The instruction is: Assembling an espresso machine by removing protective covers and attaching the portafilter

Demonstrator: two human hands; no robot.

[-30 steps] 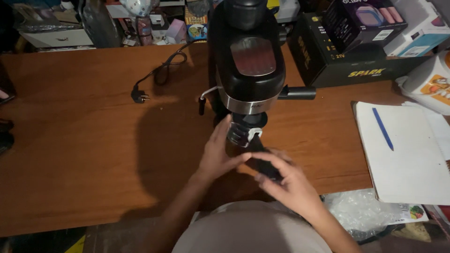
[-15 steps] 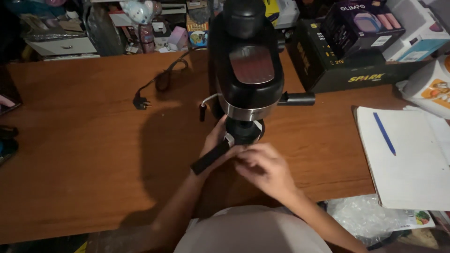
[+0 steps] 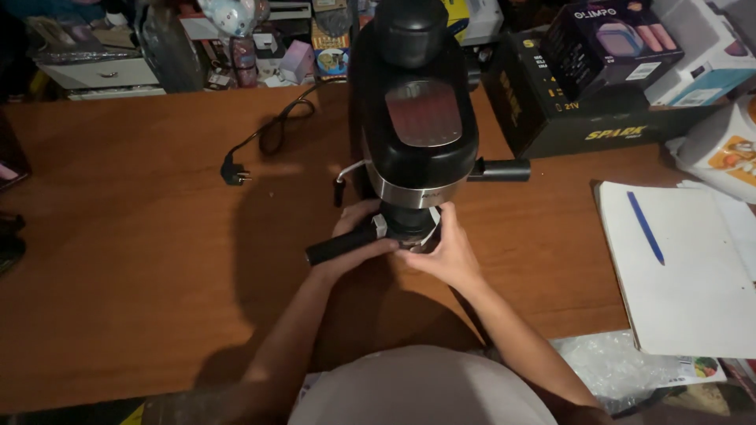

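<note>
1. The left hand [image 3: 356, 240] is curled around the black handle of the portafilter [image 3: 342, 245], fingers wrapped over the top of it; the handle sticks out to the left beyond the knuckles.
2. The right hand [image 3: 445, 252] cups the round head of the portafilter from the right side, fingers bent against it just under the machine's metal band. How tightly they press I cannot tell.
3. The portafilter sits between the two hands, directly below the brew head of the black espresso machine [image 3: 421, 118], and looks seated up against it, with the handle angled off to the left rather than pointing straight forward.
4. Judging by that angle, the filter appears to be in the brew head but not turned all the way round; whether it is locked cannot be told.
5. Above the fingers the machine's side knob [image 3: 500, 169] juts right, and a thin steam wand [image 3: 340, 185] hangs just left of the left hand.
6. Well beyond the left hand, the power plug [image 3: 233, 175] lies loose on the wooden table [image 3: 118, 236], so the machine is unplugged.
7. Far right of the right hand, a blue pen [image 3: 646, 227] lies on a white notepad [image 3: 677, 299].
</note>
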